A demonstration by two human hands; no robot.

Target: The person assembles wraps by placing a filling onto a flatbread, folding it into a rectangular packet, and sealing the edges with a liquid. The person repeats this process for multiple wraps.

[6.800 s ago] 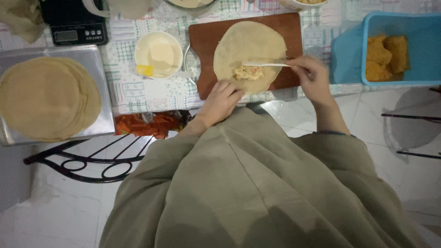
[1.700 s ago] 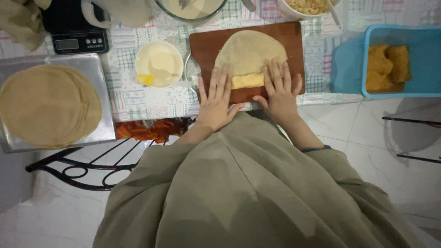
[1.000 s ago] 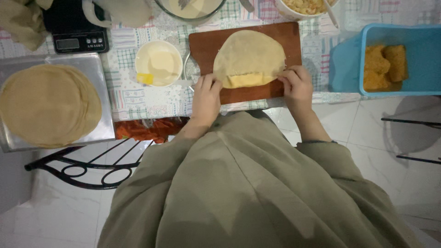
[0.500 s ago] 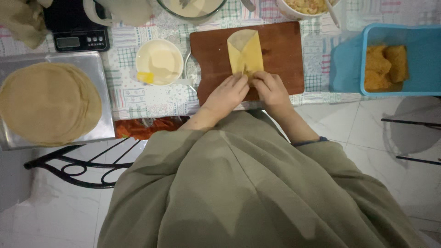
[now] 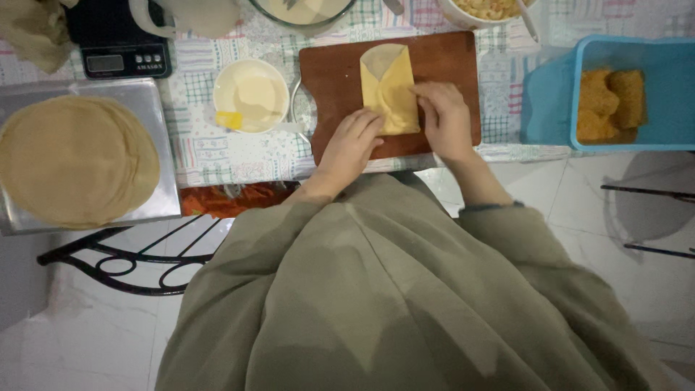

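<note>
Head view shows us the wrapper (image 5: 389, 90) folded on 2 sides (top flap unrolled), left hand (image 5: 352, 145) and right hand (image 5: 443, 119) pressing it flat-fingered on the board (image 5: 329, 72).

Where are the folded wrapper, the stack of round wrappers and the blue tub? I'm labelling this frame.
folded wrapper (image 5: 389, 90), head view, middle of its folded front.
stack of round wrappers (image 5: 76, 161), head view, top sheet's centre.
blue tub (image 5: 552, 101), head view, left wall.

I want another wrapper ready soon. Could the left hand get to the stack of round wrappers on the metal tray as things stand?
Probably yes. The left hand rests on the folded wrapper; the stack of round wrappers lies uncovered on that side, nothing between.
</note>
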